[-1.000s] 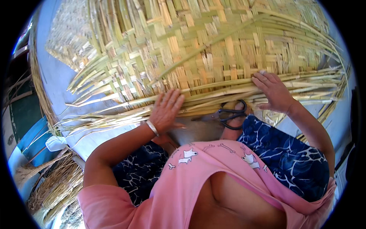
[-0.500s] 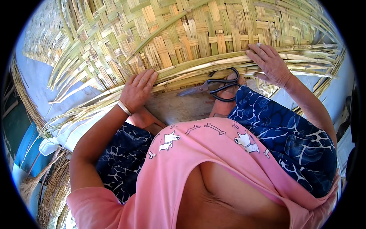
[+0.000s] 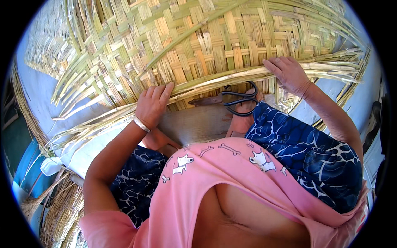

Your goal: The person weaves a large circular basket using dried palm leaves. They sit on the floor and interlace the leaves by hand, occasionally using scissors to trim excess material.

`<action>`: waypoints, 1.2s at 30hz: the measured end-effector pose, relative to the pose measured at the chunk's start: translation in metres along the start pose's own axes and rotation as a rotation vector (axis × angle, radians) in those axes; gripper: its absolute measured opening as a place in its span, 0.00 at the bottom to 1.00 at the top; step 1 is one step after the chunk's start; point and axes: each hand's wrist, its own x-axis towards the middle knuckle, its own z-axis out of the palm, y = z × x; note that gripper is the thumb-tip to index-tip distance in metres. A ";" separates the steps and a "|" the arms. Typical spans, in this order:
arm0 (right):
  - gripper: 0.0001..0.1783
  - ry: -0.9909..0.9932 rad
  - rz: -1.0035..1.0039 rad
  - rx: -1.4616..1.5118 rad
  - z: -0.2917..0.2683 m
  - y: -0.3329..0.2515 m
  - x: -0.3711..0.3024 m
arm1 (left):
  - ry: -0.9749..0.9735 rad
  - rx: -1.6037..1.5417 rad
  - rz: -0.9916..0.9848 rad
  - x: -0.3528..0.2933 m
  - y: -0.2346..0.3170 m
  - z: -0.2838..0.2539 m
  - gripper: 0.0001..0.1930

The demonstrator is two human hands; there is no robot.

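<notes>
Bright light is falling across the woven mat, whose middle is showing crisply; its upper-left part is looking washed-out, and outlines are bending toward a blue-fringed black rim.

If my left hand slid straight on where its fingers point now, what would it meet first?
Likely the woven mat, just past the bundle under your left hand. The long strip across the mat seems next, though depth is hard to judge.

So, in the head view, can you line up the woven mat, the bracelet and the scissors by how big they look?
1. Woven mat, filling much of the upper picture
2. Scissors, far smaller
3. Bracelet, a thin band
</notes>
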 end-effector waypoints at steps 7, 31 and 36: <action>0.27 0.414 0.123 -0.162 -0.055 0.051 0.039 | 0.236 0.195 -0.109 0.076 -0.059 -0.085 0.29; 0.22 0.241 0.105 0.029 -0.065 0.126 0.087 | -0.604 0.215 -0.231 0.091 -0.062 -0.208 0.34; 0.15 0.323 0.085 0.068 -0.052 0.136 0.085 | -0.821 -0.027 -0.427 0.012 -0.024 -0.206 0.28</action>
